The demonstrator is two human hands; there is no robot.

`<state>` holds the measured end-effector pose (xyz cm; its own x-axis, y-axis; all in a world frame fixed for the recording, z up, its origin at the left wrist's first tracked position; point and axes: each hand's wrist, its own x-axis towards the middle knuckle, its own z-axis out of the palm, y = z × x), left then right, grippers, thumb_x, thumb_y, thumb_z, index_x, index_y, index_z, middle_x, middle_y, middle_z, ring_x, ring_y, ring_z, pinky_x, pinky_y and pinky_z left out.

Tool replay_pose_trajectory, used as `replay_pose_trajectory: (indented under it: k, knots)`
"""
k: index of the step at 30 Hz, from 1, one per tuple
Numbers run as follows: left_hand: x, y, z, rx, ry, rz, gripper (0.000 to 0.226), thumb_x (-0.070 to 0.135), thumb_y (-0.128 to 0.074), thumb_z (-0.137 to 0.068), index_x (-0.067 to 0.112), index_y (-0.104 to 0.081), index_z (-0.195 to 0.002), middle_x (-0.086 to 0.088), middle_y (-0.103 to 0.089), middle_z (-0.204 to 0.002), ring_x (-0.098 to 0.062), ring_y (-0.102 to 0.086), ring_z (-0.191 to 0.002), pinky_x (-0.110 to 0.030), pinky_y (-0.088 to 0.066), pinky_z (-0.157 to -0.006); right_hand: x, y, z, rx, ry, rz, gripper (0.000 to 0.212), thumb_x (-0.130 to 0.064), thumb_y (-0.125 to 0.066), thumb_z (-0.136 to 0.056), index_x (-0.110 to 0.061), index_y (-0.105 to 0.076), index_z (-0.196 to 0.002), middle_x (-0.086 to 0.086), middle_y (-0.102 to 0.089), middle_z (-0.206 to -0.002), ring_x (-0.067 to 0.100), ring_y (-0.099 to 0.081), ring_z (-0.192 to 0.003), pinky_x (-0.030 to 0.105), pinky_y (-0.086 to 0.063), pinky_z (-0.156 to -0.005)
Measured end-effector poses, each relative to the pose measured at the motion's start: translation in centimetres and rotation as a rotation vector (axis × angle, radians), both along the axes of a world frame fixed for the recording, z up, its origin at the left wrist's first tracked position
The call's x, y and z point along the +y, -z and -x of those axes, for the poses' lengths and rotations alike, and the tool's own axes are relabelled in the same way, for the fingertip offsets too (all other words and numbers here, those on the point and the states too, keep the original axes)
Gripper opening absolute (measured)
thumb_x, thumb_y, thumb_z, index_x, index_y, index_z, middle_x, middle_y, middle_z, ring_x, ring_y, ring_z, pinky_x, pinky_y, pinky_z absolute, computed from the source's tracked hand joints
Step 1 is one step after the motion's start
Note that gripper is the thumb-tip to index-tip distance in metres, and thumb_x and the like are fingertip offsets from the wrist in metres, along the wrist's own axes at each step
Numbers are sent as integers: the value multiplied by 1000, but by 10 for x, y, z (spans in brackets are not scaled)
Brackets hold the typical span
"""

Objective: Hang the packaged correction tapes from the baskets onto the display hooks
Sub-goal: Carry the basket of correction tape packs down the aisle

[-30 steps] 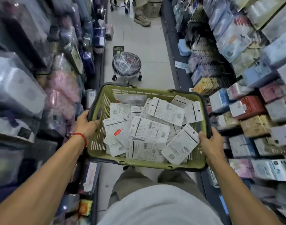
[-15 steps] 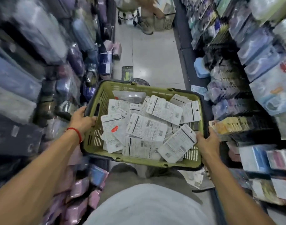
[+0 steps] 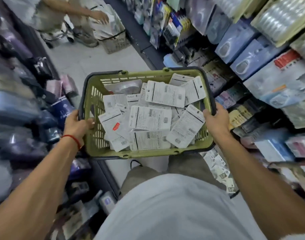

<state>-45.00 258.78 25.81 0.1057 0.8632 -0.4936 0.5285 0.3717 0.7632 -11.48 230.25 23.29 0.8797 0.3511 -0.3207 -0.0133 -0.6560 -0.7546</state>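
my left hand [image 3: 78, 124] and right hand [image 3: 215, 122] grip the green plastic basket [image 3: 149, 154], heaped with white carded correction tapes [image 3: 150, 118]; none hung yet.

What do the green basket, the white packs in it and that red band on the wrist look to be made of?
Basket: moulded plastic, matt olive, judging by its slotted walls; the dark rim looks like plastic too. Packs: printed white card backs with barcodes, probably under glossy clear film or blister, given the sheen. Band on the left wrist: thin red cord or thread, though it is too small to be sure.
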Motion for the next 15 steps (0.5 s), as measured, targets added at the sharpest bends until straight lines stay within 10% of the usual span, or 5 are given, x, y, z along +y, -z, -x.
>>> replay_pose_trajectory:
  k: [3, 11, 15]
  knots:
    - [64, 2, -52, 15, 188, -8, 39, -7, -66, -93, 13, -62, -126, -15, -74, -112, -32, -74, -89, -46, -64, -76, 22, 5, -14, 12, 146, -10, 32, -17, -60, -104, -15, -63, -136, 2, -70, -114, 23, -63, -98, 34, -50, -89]
    - [178, 10, -231, 380, 650, -299, 43, 5, -72, -90, 39, -45, -96, -6, -64, -94, -28, -63, -81, -43, -56, -77, 53, 78, -54, 240, 497, 19, 53, -24, -61, -105, -5, -47, -153, 20, -55, -149, 39, -52, -136, 52, -45, -113]
    - [208, 35, -310, 489, 868, -314, 27, 6, -71, -89, 20, -51, -100, -15, -70, -99, -40, -69, -91, -59, -60, -81, 55, 114, -47, 269, 656, 60, 47, -22, -60, -104, -10, -51, -149, 24, -66, -131, 44, -63, -118, 48, -54, -94]
